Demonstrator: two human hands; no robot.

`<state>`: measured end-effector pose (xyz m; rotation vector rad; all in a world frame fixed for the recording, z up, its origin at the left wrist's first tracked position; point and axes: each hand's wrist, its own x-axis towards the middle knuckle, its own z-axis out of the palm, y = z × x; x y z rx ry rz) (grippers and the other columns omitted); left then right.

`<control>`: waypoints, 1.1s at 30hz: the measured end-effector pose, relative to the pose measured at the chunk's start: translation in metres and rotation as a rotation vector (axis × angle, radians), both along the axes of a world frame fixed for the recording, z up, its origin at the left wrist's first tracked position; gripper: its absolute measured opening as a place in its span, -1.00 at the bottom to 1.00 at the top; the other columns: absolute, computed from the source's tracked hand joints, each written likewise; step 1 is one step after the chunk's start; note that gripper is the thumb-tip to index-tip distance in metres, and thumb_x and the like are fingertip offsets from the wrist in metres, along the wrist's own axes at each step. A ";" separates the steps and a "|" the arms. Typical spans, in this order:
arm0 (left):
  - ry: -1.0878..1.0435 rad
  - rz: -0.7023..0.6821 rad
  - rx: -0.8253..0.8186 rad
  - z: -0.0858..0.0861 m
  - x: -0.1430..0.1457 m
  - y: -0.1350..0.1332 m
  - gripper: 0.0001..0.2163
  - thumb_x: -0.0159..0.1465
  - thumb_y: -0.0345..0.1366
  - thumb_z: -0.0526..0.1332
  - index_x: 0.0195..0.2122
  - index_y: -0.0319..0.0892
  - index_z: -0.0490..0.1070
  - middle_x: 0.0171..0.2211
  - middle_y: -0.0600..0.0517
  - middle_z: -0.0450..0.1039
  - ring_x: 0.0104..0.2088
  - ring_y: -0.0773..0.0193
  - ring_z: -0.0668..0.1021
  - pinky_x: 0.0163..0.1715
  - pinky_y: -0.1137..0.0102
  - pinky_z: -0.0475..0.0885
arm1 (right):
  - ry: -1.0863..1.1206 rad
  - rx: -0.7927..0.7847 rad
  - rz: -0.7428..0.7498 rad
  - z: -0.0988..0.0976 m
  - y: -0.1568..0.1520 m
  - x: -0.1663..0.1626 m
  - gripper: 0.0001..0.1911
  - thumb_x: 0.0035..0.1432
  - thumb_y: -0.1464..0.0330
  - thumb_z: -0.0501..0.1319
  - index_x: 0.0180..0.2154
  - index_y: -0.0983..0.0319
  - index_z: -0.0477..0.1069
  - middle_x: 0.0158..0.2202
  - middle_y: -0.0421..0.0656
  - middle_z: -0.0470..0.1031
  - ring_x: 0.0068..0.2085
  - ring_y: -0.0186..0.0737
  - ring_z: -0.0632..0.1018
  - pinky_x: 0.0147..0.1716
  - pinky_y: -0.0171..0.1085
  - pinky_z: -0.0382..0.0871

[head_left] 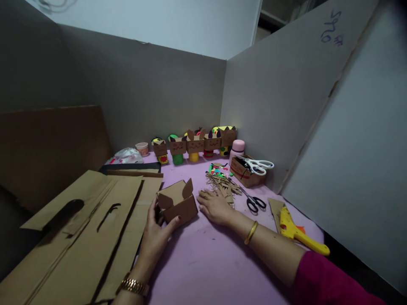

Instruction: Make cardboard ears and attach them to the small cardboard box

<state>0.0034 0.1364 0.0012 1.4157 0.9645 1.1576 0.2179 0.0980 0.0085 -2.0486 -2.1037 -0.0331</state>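
My left hand is closed around a small brown cardboard box, with the thumb along its near side and the fingers at its left. Two rounded cardboard ears stand up from the box's top. To the right, my right hand lies palm down on the purple tabletop, fingers stretched out and apart from the box. Its fingertips are at the near edge of a heap of cardboard scraps. A pair of black-handled scissors lies just beyond that heap, on the right.
Flat cardboard sheets cover the left side. A yellow glue gun rests at the right. Behind stand several box-headed figures, a pink bottle, a paper cup, and a carton with white-handled scissors. Grey panels enclose the table.
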 end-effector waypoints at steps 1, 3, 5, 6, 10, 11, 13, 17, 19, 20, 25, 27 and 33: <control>-0.006 0.003 0.002 0.000 0.000 0.000 -0.23 0.02 -0.20 0.37 0.24 -0.04 0.06 0.26 -0.20 0.18 0.17 -0.07 0.38 0.11 0.12 0.37 | 0.006 0.005 -0.003 0.003 0.001 0.001 -0.58 0.31 0.27 -0.02 0.15 0.21 0.27 0.24 -0.01 0.26 0.27 0.04 0.16 0.18 0.12 -0.09; -0.023 0.019 0.005 0.000 0.000 0.001 -0.27 0.04 -0.22 0.36 0.22 -0.06 0.07 0.23 -0.20 0.23 0.15 -0.05 0.41 0.08 0.15 0.40 | 0.017 0.030 -0.046 0.008 -0.002 0.003 -0.62 0.31 0.35 -0.03 0.09 0.30 0.32 0.21 0.10 0.27 0.24 0.08 0.19 0.15 0.15 -0.07; -0.045 0.040 0.010 0.000 0.000 0.001 -0.29 0.05 -0.23 0.36 0.21 -0.09 0.09 0.21 -0.21 0.26 0.14 -0.04 0.42 0.08 0.15 0.40 | 0.030 0.044 -0.059 0.011 -0.015 0.004 -0.65 0.32 0.39 -0.06 -0.01 0.34 0.40 0.13 0.14 0.35 0.18 0.07 0.27 0.10 0.09 0.01; -0.056 0.045 0.011 0.001 0.000 0.002 -0.30 0.05 -0.23 0.36 0.20 -0.09 0.10 0.20 -0.21 0.26 0.14 -0.04 0.42 0.09 0.14 0.40 | 0.039 0.030 -0.029 0.011 -0.024 0.003 -0.67 0.32 0.38 -0.05 -0.10 0.31 0.45 0.03 0.09 0.44 0.10 0.00 0.35 0.06 -0.01 0.09; -0.087 0.027 0.008 0.001 0.001 0.002 -0.35 0.05 -0.25 0.37 0.16 -0.11 0.15 0.16 -0.19 0.31 0.14 -0.05 0.42 0.10 0.08 0.37 | 0.076 -0.087 0.123 0.000 -0.073 -0.006 -0.77 0.24 0.27 0.13 -0.34 0.22 0.51 -0.33 -0.11 0.55 -0.23 -0.21 0.49 -0.22 -0.29 0.26; -0.091 0.020 0.008 0.001 0.001 0.001 -0.35 0.05 -0.25 0.37 0.15 -0.11 0.16 0.15 -0.18 0.32 0.14 -0.04 0.41 0.11 0.08 0.35 | 0.086 -0.099 0.130 -0.004 -0.083 -0.009 -0.79 0.22 0.26 0.17 -0.33 0.22 0.51 -0.32 -0.11 0.55 -0.24 -0.22 0.49 -0.25 -0.31 0.26; -0.096 0.012 0.012 0.001 0.000 0.001 -0.36 0.05 -0.26 0.37 0.15 -0.09 0.16 0.14 -0.16 0.33 0.16 -0.03 0.39 0.14 0.07 0.32 | 0.110 -0.104 0.116 -0.010 -0.095 -0.012 -0.83 0.20 0.27 0.20 -0.27 0.23 0.49 -0.27 -0.11 0.55 -0.22 -0.22 0.49 -0.25 -0.33 0.27; -0.099 0.018 0.028 0.000 -0.001 -0.001 -0.35 0.08 -0.27 0.37 0.17 -0.08 0.14 0.17 -0.16 0.29 0.18 -0.01 0.37 0.16 0.08 0.29 | 0.147 -0.096 0.063 -0.016 -0.096 -0.017 -0.87 0.20 0.37 0.17 -0.27 0.23 0.48 -0.27 -0.11 0.56 -0.21 -0.22 0.52 -0.25 -0.34 0.28; -0.101 0.021 0.034 -0.001 -0.001 0.000 -0.34 0.07 -0.28 0.37 0.18 -0.08 0.14 0.18 -0.18 0.27 0.18 -0.01 0.37 0.16 0.09 0.30 | 0.150 -0.094 0.041 -0.018 -0.093 -0.020 -0.87 0.19 0.40 0.16 -0.31 0.25 0.49 -0.29 -0.09 0.57 -0.25 -0.20 0.53 -0.29 -0.33 0.28; -0.103 0.024 0.037 -0.001 -0.001 0.000 -0.33 0.07 -0.28 0.37 0.18 -0.09 0.14 0.19 -0.18 0.26 0.18 -0.01 0.37 0.16 0.10 0.30 | 0.150 -0.093 0.033 -0.018 -0.092 -0.022 -0.87 0.18 0.41 0.15 -0.32 0.25 0.49 -0.30 -0.08 0.57 -0.26 -0.19 0.54 -0.31 -0.32 0.28; -0.117 0.038 0.027 -0.005 0.000 0.003 -0.30 0.05 -0.29 0.39 0.19 -0.10 0.12 0.18 -0.20 0.27 0.17 -0.03 0.37 0.14 0.07 0.31 | 0.153 -0.047 -0.019 -0.006 -0.080 -0.010 -0.83 0.17 0.46 0.10 -0.32 0.27 0.48 -0.32 -0.06 0.56 -0.29 -0.17 0.54 -0.32 -0.30 0.30; -0.124 0.037 0.023 -0.006 0.001 0.003 -0.29 0.04 -0.30 0.39 0.20 -0.09 0.11 0.20 -0.20 0.25 0.18 -0.03 0.37 0.14 0.07 0.31 | 0.153 0.013 -0.090 0.006 -0.070 0.002 -0.74 0.21 0.50 0.02 -0.17 0.32 0.45 -0.22 0.03 0.54 -0.21 -0.10 0.53 -0.24 -0.23 0.32; -0.129 0.042 0.013 -0.008 0.000 0.003 -0.28 0.04 -0.30 0.39 0.21 -0.09 0.11 0.22 -0.21 0.22 0.17 -0.03 0.37 0.15 0.04 0.29 | 0.160 0.057 0.055 0.017 -0.078 -0.017 -0.58 0.19 0.45 0.08 0.10 0.27 0.29 0.15 0.01 0.35 0.12 -0.14 0.36 0.07 -0.25 0.24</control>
